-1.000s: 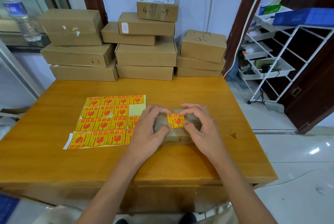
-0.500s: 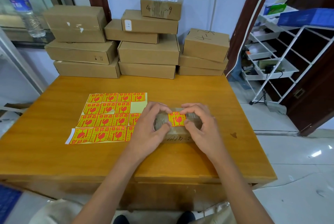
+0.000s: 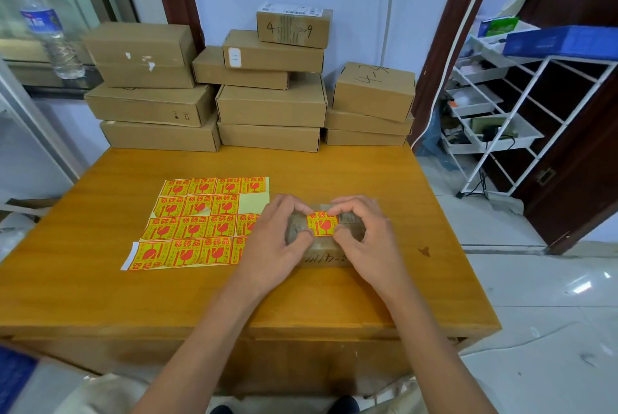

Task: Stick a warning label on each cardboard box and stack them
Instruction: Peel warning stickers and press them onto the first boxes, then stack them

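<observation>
A small cardboard box (image 3: 323,255) wrapped in clear tape lies on the wooden table (image 3: 187,300), with handwriting on its near side. A yellow and red warning label (image 3: 322,224) sits on its top. My left hand (image 3: 272,246) holds the box's left end, forefinger and thumb curled against the label's left edge. My right hand (image 3: 373,243) holds the right end the same way, its forefinger and thumb at the label's right edge. A sheet of the same warning labels (image 3: 195,223) lies flat just left of the box, partly under my left hand.
Several plain cardboard boxes (image 3: 271,106) are stacked in three piles along the table's far edge against the wall. A water bottle (image 3: 50,32) stands on a ledge at far left. A white wire rack (image 3: 501,106) with trays is on the floor to the right.
My fingers have drawn in closer around the label on the box top. The box and the sticker sheet lie where they were; the camera has shifted slightly.
</observation>
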The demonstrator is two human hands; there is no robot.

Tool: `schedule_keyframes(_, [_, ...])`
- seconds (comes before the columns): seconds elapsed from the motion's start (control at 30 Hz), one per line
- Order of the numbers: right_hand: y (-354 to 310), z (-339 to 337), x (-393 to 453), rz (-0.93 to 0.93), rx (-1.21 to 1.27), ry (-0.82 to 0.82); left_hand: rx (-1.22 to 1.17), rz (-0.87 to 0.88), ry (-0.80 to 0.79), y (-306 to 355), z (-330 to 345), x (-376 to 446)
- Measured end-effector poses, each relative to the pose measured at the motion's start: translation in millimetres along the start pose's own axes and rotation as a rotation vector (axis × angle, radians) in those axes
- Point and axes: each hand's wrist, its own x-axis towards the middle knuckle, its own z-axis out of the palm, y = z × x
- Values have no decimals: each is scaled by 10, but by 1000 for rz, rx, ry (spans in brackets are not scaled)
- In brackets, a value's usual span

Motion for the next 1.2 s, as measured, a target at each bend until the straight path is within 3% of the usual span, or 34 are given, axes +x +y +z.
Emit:
schedule_keyframes(0.1, [-28, -16, -20, -11, -36, 1, -13, -1, 0, 6, -3, -1])
schedule_keyframes(0.33, [-74, -48, -97, -232, -233, 57, -22, 11, -12, 32, -17, -29])
schedule_keyframes(0.67, [-55, -35, -115, -237, -171, 86, -17, 19, -14, 2, -3, -23])
schedule_keyframes(0.83, [-94, -79, -154, -63, 25, 134, 9, 26, -13, 11, -9, -43])
schedule_keyframes(0.97, [-116, -148, -165, 75, 67, 35, 111, 32, -50, 58, -32, -56])
schedule_keyframes(1.2, [-43, -331, -330, 51, -57, -196, 421, 97, -310, 102, -240, -22])
